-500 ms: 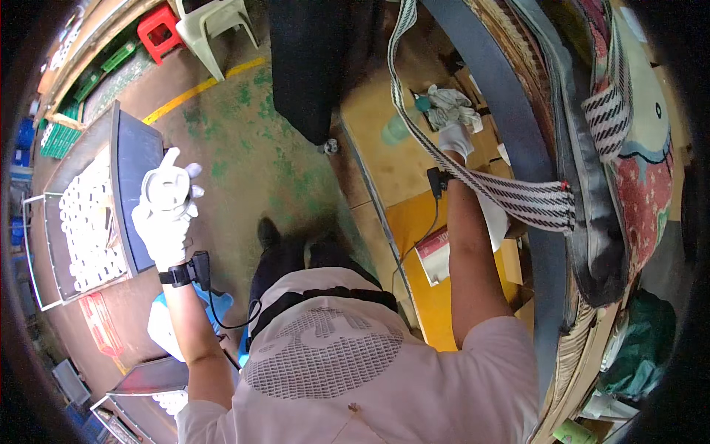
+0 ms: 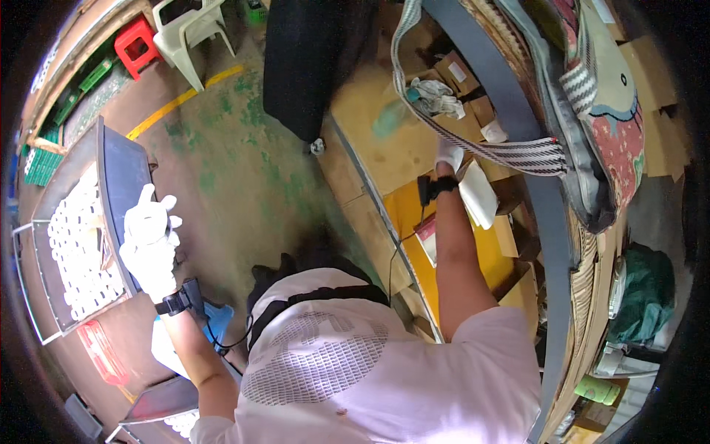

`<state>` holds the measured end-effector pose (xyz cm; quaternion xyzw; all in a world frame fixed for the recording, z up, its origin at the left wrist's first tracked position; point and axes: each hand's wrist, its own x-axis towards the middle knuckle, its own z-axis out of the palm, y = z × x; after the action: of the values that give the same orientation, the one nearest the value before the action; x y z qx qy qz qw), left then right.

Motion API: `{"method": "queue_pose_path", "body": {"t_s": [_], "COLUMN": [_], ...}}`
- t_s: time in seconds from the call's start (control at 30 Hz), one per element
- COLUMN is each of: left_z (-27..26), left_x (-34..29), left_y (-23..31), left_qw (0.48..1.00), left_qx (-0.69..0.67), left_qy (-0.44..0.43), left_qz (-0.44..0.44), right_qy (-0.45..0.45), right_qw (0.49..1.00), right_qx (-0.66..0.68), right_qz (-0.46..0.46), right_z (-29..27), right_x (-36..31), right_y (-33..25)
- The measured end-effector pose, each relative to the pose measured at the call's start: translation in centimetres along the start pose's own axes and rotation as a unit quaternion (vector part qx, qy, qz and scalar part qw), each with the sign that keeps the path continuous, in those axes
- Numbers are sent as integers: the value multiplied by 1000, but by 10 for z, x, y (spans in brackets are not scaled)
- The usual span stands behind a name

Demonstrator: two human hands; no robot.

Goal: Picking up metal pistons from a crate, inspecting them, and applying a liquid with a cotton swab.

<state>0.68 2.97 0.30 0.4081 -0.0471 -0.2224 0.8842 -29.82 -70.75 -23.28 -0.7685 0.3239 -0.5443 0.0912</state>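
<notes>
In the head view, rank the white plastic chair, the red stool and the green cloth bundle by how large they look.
1. Green cloth bundle
2. White plastic chair, partly cut off at the picture's edge, so unsure against the bundle
3. Red stool

A workshop or small factory: worn green-painted concrete floor with a yellow line, metal trays of small white parts, cardboard-strewn workbench, plastic stools.
</notes>
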Motion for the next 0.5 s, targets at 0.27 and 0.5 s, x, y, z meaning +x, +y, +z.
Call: {"method": "queue_pose_path", "body": {"t_s": [0.27,0.5], "left_z": [-68,-110], "left_x": [-20,-56], "left_y": [43,73], "left_qw": [975,988], "left_qx": [210,86], "left_qy": [64,71], "left_qz": [20,111], "right_qy": [-238,-396], "right_qw": [761,737], "right_qx": [98,-489], "right_qz": [596,-248], "right_z": [13,-13], "right_x": [-76,-106], "right_y": [-80,-84]}}
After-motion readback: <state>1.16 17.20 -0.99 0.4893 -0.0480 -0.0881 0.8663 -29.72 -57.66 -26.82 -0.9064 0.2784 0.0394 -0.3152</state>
